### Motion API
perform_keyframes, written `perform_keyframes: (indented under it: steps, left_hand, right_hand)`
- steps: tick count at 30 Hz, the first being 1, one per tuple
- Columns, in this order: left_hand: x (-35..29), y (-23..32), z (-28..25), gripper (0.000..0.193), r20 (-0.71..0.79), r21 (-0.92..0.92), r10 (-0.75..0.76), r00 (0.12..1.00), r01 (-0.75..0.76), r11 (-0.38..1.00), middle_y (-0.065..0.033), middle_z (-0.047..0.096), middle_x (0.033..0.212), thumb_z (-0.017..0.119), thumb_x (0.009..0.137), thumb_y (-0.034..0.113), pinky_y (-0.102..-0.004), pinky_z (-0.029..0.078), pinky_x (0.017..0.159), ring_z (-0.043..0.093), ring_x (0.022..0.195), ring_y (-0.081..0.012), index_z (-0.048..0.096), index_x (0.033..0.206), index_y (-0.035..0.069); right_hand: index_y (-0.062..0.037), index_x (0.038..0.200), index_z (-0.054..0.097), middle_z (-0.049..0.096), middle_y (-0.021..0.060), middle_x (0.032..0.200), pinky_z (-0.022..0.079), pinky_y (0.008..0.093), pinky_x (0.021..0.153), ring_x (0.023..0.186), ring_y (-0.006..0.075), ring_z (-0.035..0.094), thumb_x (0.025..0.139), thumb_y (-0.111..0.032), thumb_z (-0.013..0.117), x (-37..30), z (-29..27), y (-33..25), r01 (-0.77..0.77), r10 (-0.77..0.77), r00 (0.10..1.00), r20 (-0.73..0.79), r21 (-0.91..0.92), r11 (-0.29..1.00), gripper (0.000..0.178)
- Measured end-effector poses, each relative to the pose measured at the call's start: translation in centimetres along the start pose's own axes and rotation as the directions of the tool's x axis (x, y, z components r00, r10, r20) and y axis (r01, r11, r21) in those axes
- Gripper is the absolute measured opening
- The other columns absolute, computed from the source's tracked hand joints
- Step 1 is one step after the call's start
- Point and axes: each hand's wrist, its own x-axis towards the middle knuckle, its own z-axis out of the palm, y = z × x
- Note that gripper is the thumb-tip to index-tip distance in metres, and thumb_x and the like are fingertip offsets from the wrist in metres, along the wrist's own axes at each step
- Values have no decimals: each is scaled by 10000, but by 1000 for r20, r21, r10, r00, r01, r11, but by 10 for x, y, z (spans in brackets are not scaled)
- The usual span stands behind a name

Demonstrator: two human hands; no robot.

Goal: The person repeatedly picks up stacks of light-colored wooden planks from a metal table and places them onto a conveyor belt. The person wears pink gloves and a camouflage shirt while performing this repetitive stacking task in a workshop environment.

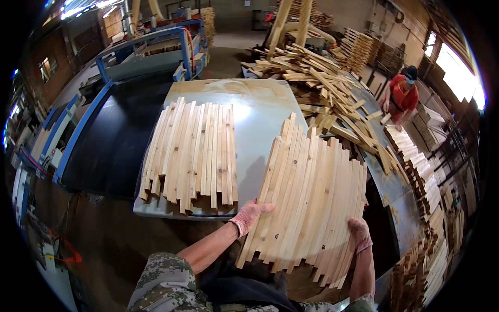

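Between my two hands is a row of wooden strips [306,197], pressed side by side, their ends uneven and some marked with knots. My left hand [250,214], in a pinkish knit glove, grips the row's left edge. On the opposite edge my right hand [360,234], gloved alike, is closed around the outermost strips; its fingertips are partly hidden. To the left, a second row of wooden strips [195,151] lies flat on a pale smooth tabletop [260,96], some of its ends jutting past the near edge.
A black conveyor belt [117,135] in a blue machine frame [86,138] adjoins the tabletop's left side. At the right, loose wooden strips [327,83] are heaped on a metal bench [397,200]. Beyond, a person in red [403,96] bends over more strips. Stacked wood [353,49] stands behind.
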Motion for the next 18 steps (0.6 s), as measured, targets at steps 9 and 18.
perform_keyframes:
  steps: [9, 18]
  left_hand:
    - [80, 25, 6, 772, -229, -84, -1, 973, -19, 996, -187, 674, 1389, 878, 888, 327, -396, 475, 1130, 633, 1293, -279, 553, 1464, -71]
    - [170, 76, -34, 1168, -540, 537, 216, 814, 135, 832, -277, 306, 1729, 620, 977, 716, -396, 259, 1310, 320, 1606, -364, 146, 1689, -80]
  right_hand:
    - [25, 999, 747, 778, 97, 977, 628, 372, 913, 906, 234, 762, 843, -85, 811, 203, -27, -38, -211, 211, 977, -16, -133, 968, 201]
    - [-53, 1262, 737, 739, 12, 1195, 500, 346, 1092, 1085, 180, 680, 943, -273, 739, 320, 29, -49, -243, 291, 939, 182, -248, 938, 388]
